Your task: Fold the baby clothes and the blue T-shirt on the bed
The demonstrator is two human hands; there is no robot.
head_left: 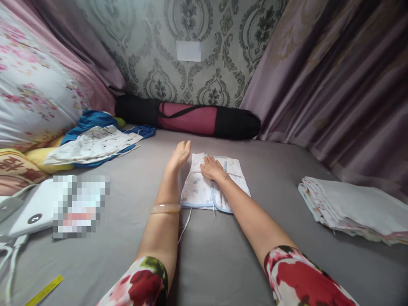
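A small white baby top (197,190) with a faint print and light-blue edging lies spread on the grey sheet, its thin tie strings trailing toward me. My right hand (213,168) rests flat on its upper part, fingers stretched out. Just left of the top, my left hand (182,154) is held edge-on with its fingers extended, and nothing shows in it. Whether the left hand touches the cloth edge, I cannot tell. My right hand and forearm cover part of the top.
A folded stack of cloths (347,208) lies at the right. Blue and white clothes (98,142) sit at the left by a floral pillow (38,89). A white power bank (41,208) with cables and a yellow strip (44,291) lie nearer. A long black-and-maroon bag (188,118) lines the wall.
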